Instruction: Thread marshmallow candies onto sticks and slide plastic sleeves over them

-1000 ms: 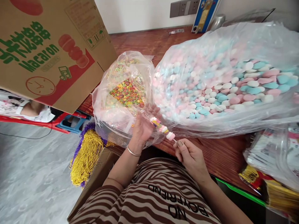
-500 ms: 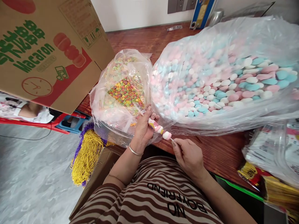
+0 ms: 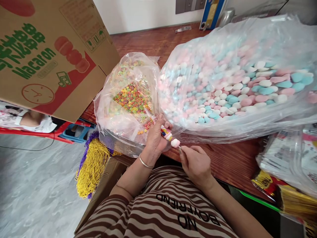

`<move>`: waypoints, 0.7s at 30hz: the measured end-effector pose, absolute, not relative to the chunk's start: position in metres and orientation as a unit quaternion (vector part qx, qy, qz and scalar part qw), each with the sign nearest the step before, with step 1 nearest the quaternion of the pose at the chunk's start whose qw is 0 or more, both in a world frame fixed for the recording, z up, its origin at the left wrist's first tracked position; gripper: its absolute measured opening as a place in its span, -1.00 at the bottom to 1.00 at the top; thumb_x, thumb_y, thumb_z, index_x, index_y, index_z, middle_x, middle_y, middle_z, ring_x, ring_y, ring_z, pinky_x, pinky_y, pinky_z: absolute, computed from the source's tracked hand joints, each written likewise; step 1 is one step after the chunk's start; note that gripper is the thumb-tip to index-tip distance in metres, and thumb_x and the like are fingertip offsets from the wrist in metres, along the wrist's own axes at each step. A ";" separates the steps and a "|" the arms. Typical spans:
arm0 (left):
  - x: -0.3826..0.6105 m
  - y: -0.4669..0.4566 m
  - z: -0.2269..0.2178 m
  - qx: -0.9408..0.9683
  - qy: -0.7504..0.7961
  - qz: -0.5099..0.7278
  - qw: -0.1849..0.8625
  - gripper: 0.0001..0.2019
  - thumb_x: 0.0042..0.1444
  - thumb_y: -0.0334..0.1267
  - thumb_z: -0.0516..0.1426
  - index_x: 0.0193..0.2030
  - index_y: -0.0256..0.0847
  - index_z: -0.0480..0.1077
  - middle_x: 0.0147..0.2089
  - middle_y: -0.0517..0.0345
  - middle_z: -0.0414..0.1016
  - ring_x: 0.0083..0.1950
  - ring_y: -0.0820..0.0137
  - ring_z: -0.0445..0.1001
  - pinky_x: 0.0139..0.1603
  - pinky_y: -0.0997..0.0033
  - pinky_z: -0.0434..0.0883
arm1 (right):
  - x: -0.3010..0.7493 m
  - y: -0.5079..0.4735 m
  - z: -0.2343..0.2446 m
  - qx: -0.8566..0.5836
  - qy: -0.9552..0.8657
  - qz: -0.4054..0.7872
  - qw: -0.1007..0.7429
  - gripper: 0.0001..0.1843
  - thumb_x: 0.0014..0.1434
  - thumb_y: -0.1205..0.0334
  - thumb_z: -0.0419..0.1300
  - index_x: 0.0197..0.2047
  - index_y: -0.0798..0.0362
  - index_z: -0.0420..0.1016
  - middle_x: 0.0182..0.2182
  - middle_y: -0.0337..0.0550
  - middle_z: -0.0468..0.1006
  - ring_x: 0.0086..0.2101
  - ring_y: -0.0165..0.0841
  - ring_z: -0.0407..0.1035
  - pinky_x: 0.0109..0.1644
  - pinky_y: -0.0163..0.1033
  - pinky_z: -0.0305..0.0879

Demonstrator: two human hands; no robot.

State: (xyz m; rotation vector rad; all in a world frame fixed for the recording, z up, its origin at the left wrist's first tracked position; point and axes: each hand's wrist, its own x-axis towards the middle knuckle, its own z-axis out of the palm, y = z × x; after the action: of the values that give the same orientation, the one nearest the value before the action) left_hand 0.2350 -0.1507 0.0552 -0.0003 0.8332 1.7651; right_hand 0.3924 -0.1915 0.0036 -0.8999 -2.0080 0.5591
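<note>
A marshmallow skewer [image 3: 175,142] with pink, white and yellow pieces on a thin stick runs between my hands. My left hand [image 3: 157,137] is closed around its upper part, thumb on top, and a strip of clear wrapper sticks out past the thumb. With thumb and forefinger my right hand [image 3: 196,163] pinches the bare stick below the lowest marshmallow. Just beyond my left hand is an open clear bag of small colourful candy rings [image 3: 133,97]. To its right lies a big clear bag of pink, white and blue marshmallows [image 3: 230,96].
A macaron carton [image 3: 49,56] stands at the left on the wooden table [image 3: 223,158]. Gold and purple bead strings [image 3: 92,168] hang beside a cardboard box near my left elbow. Plastic packets [image 3: 284,158] and gold twist ties [image 3: 297,203] lie at the right. Another person's arm [image 3: 32,118] shows far left.
My hands have come closer together, and less of the skewer shows between them. Its upper pieces sit deeper in my left hand. The view has shifted slightly.
</note>
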 end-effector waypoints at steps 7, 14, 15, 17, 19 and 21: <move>0.237 -0.155 0.050 0.048 0.327 0.728 0.601 -0.79 0.12 -0.21 0.37 -0.14 -0.19 0.53 -0.46 0.37 0.26 -0.50 0.64 0.32 -0.29 0.56 0.43 | 0.381 -0.190 0.021 -0.379 -0.368 0.778 0.339 -0.59 0.34 -0.13 0.17 -0.36 0.03 0.40 -0.78 -0.51 0.11 -0.74 -0.53 -0.03 -0.56 -0.34 0.17; 0.205 -0.148 0.059 0.120 0.309 0.768 0.548 -0.68 0.11 -0.18 0.37 0.00 -0.10 0.52 -0.27 0.25 0.51 -0.23 0.49 0.54 -0.01 0.39 0.50 | 0.382 -0.189 0.012 -0.364 -0.397 0.759 0.367 -0.63 0.24 -0.12 0.30 -0.31 0.02 0.42 -0.71 -0.51 0.11 -0.68 -0.54 -0.03 -0.56 -0.36 0.12; 0.203 -0.146 0.060 0.116 0.317 0.770 0.542 -0.70 0.11 -0.24 0.36 0.00 -0.10 0.53 -0.35 0.31 0.47 -0.32 0.55 0.50 -0.08 0.46 0.49 | 0.383 -0.190 0.012 -0.373 -0.442 0.726 0.371 -0.66 0.27 -0.10 0.27 -0.28 0.01 0.42 -0.68 -0.47 0.17 -0.67 -0.52 0.02 -0.55 -0.35 0.11; 0.203 -0.144 0.062 0.089 0.335 0.767 0.540 -0.78 0.12 -0.34 0.35 -0.08 -0.16 0.53 -0.48 0.39 0.33 -0.48 0.63 0.37 -0.27 0.58 0.43 | 0.385 -0.189 0.011 -0.405 -0.573 0.591 0.398 -0.73 0.33 -0.03 0.21 -0.22 0.00 0.45 -0.59 -0.34 0.35 -0.60 -0.45 0.18 -0.51 -0.32 0.13; 0.208 -0.142 0.063 0.047 0.352 0.763 0.540 -0.87 0.11 -0.37 0.35 -0.23 -0.24 0.51 -0.53 0.41 0.25 -0.55 0.66 0.27 -0.39 0.62 0.36 | 0.387 -0.188 0.010 -0.428 -0.696 0.394 0.422 -0.81 0.34 0.08 0.20 -0.18 0.04 0.50 -0.51 -0.22 0.48 -0.53 -0.40 0.28 -0.44 -0.27 0.16; 0.213 -0.142 0.063 0.017 0.358 0.758 0.545 -0.86 0.10 -0.36 0.36 -0.32 -0.28 0.47 -0.55 0.42 0.20 -0.56 0.67 0.24 -0.44 0.64 0.33 | 0.389 -0.186 0.009 -0.416 -0.763 0.254 0.424 -0.84 0.33 0.17 0.20 -0.19 0.07 0.53 -0.51 -0.17 0.50 -0.53 -0.39 0.29 -0.41 -0.23 0.15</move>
State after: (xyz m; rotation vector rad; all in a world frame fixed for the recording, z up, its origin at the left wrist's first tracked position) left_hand 0.2132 -0.1420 0.0635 0.0395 0.8498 1.7965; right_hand 0.3892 -0.1863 0.0090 -1.0416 -1.9099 0.6349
